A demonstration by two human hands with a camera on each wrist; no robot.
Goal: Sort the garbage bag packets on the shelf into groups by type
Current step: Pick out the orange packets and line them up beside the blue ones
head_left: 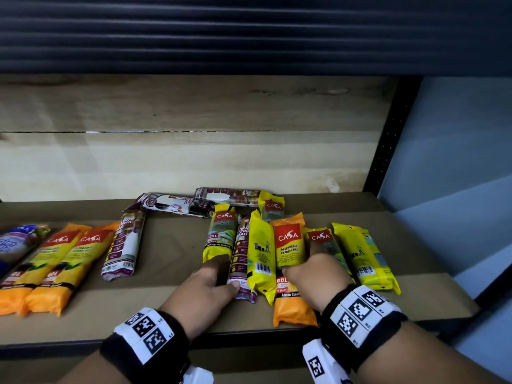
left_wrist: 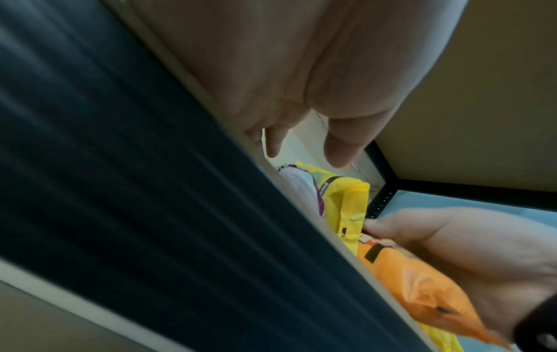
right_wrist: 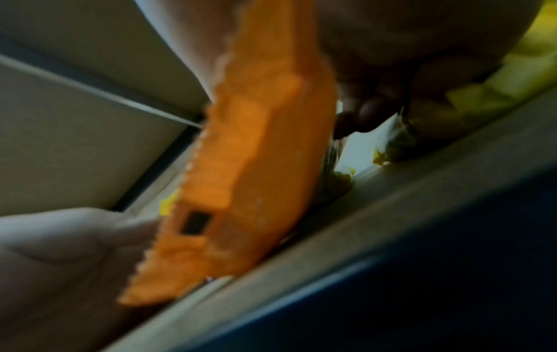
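On the brown shelf board (head_left: 171, 253) lie garbage bag packets of several kinds. My right hand (head_left: 300, 259) grips an orange CASA packet (head_left: 289, 242) in the middle cluster, thumb on its left, fingers on its right; the right wrist view shows the orange packet (right_wrist: 253, 166) tilted up off the board. My left hand (head_left: 225, 273) rests with relaxed fingers on the lower end of a yellow 25L packet (head_left: 220, 236), its thumb touching a purple drawstring packet (head_left: 241, 253). In the left wrist view the left hand (left_wrist: 304, 154) holds nothing. More yellow packets (head_left: 365, 256) lie to the right.
Two orange packets (head_left: 58, 267) and a blue packet (head_left: 13, 245) lie at the left. Three purple drawstring packets (head_left: 124, 245) lie left of centre and at the back. A black upright (head_left: 388, 151) bounds the shelf on the right, and a dark ribbed shelf (head_left: 249, 31) hangs overhead.
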